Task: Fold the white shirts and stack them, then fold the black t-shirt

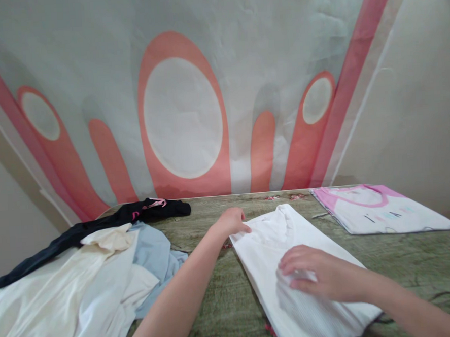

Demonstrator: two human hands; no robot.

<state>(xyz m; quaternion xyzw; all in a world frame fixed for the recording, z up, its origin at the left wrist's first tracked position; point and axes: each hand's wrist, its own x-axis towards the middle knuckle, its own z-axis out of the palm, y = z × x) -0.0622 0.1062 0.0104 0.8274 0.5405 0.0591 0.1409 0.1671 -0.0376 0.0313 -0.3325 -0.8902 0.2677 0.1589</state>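
Table (218, 301): white top (264, 247) btwn clothes pile (83, 289), pink tee (380, 210)

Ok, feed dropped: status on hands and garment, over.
Left hand pinches far edge of white shirt. Right hand flat on its middle. Clothes pile left, folded pink top right, both clear.

Centre: shirt (290, 235) flat on table (424, 258).
Left: clothes pile (83, 279) on table, apart from shirt.
Far right: folded top (380, 210) on table.
Behind table: wall hanging (183, 115).
On shirt: left hand (232, 221) at far edge, right hand (315, 275) nearer.
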